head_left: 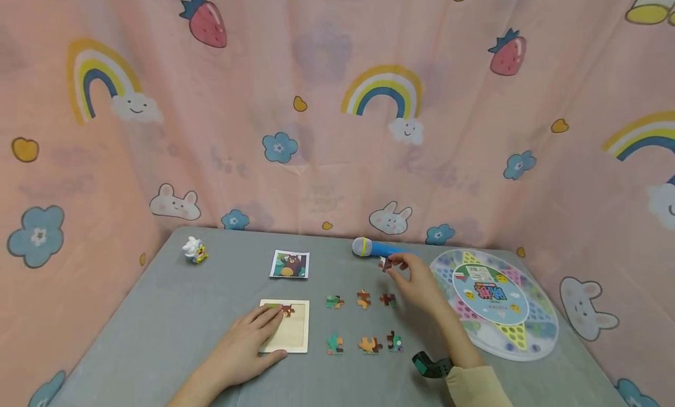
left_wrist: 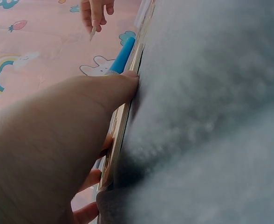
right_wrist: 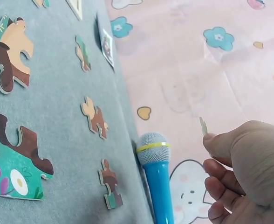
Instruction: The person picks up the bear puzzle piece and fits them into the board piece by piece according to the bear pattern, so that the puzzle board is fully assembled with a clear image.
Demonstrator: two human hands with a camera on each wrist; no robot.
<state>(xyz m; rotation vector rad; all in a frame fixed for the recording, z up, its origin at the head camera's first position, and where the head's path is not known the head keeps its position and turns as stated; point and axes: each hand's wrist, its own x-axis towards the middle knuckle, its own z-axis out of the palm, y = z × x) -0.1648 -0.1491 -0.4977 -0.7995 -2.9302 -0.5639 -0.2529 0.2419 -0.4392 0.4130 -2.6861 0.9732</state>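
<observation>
My left hand (head_left: 242, 345) rests over the left side of a square wooden puzzle tray (head_left: 307, 331), fingers extended on it and thumb along its near edge. A brown puzzle piece (head_left: 287, 310) shows at the tray's top; the left hand's fingers partly hide that row. In the left wrist view the thumb (left_wrist: 123, 86) lies against the tray's edge (left_wrist: 123, 121). Raised off the table near a toy microphone, my right hand (head_left: 416, 281) pinches another puzzle piece (head_left: 384, 264) between thumb and finger. The right wrist view has this piece (right_wrist: 203, 126) edge-on.
Several loose puzzle pieces (head_left: 364, 299) lie in two rows right of the tray. A bear picture card (head_left: 290, 264) is behind it. Further out are the blue toy microphone (head_left: 382, 248), a round game board (head_left: 527, 337), a small figurine (head_left: 195, 250) and a dark curved object (head_left: 429, 366).
</observation>
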